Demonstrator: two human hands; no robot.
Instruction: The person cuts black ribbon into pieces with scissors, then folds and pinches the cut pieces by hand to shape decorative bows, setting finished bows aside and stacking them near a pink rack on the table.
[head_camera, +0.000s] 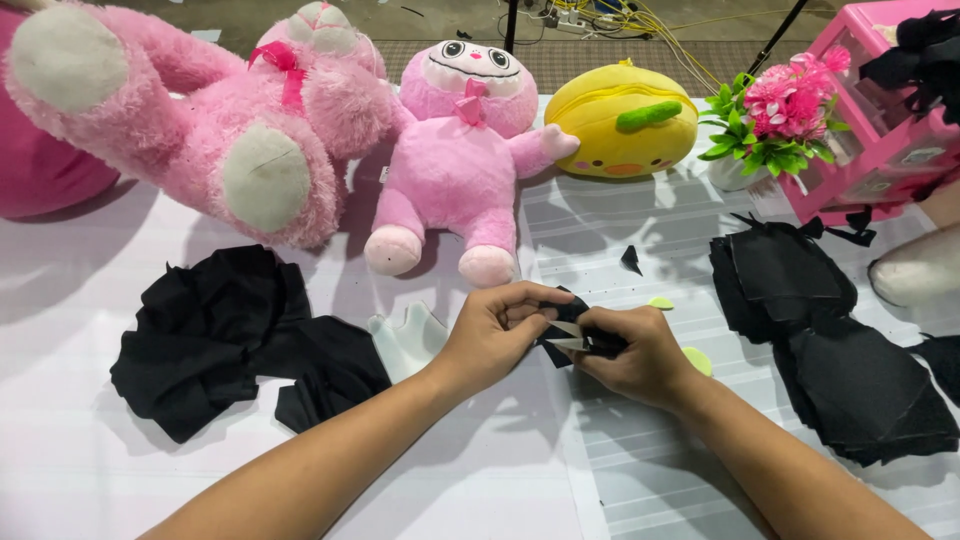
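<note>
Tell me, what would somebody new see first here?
Probably the big pink teddy bear lying at the back left, with a smaller pink doll and a yellow cushion beside it. In front, the left hand and right hand hold a black cloth scrap and small scissors.

matt black cloth scrap (556, 345), fluffy pink plush (455, 165)

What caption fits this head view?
Left hand holds a small black fabric piece; right hand snips it with small scissors.
</note>
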